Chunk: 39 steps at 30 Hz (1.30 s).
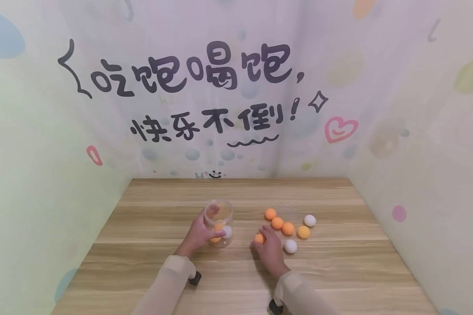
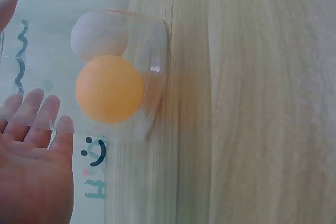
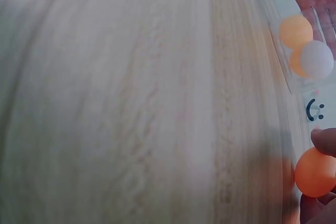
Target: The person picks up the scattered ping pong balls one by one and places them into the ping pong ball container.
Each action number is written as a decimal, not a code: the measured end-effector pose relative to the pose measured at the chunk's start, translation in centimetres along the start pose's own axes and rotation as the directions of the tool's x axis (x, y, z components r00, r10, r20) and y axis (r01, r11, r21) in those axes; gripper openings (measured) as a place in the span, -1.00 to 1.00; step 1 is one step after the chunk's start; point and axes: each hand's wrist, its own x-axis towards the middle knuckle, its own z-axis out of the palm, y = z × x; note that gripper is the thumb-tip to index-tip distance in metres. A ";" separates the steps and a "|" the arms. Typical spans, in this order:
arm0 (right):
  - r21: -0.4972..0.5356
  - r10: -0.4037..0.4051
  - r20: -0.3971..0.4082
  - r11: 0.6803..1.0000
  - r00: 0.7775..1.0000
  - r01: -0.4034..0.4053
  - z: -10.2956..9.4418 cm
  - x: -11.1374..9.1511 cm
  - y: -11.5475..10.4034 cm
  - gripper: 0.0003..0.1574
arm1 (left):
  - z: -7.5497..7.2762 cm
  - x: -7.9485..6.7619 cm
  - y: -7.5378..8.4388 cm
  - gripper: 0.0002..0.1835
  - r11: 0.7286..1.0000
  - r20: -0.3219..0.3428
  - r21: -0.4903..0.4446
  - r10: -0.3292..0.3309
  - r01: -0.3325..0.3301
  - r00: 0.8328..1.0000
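Note:
My left hand [image 1: 201, 232] holds a clear plastic jar [image 1: 226, 216] around its side, thumb across the front and fingers behind. Inside the jar lie a white ping-pong ball [image 1: 227, 232] and orange ones, one orange ball [image 2: 109, 89] showing large through the wall in the left wrist view. To the right of the jar, my right hand [image 1: 270, 251] pinches an orange ping-pong ball [image 1: 259, 239] between thumb and fingers. In the right wrist view that orange ball [image 3: 316, 172] shows between the thumb and a finger, close to the tabletop.
Beyond and beside my right hand lie loose balls: several orange ones [image 1: 277, 223], a yellower one [image 1: 304, 232], and white ones [image 1: 290, 246], [image 1: 309, 220] among them. A clear round lid [image 1: 287, 213] rests behind them. Printed walls enclose the wooden table [image 1: 236, 280].

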 end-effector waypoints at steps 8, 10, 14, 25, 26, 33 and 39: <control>0.009 0.004 0.004 1.000 1.000 -0.004 0.0 -0.1 0.0 -0.50 | 0.0 -0.1 0.2 -0.04 1.000 0.001 0.015 -0.001 0.001 1.000; 0.020 -0.007 -0.002 1.000 1.000 0.007 0.1 -0.2 0.0 -0.52 | 0.0 -0.1 0.2 -0.04 1.000 -0.004 0.019 -0.003 0.003 1.000; 0.047 -0.002 -0.001 0.999 1.000 0.002 0.1 -0.2 -0.2 -0.53 | -0.2 -0.4 1.6 -0.05 1.000 0.010 0.004 0.006 -0.006 1.000; 0.088 0.053 0.024 0.995 0.998 -0.055 0.2 -0.1 -0.7 -0.51 | 0.0 -0.1 0.0 -0.04 1.000 -0.008 0.020 0.006 -0.006 1.000; 0.096 0.059 0.024 0.994 0.998 -0.061 0.2 -0.1 -0.8 -0.51 | 0.0 -0.1 0.1 -0.04 1.000 -0.006 0.022 0.005 -0.005 1.000; 0.111 0.062 0.026 0.992 0.998 -0.065 0.2 0.0 -1.2 -0.51 | 0.1 -0.1 0.2 -0.03 1.000 -0.004 0.011 -0.001 0.001 1.000; 0.104 0.086 0.032 0.991 0.996 -0.089 0.2 0.1 -1.4 -0.50 | -0.2 -0.7 2.3 -0.05 1.000 0.022 0.011 0.018 -0.018 1.000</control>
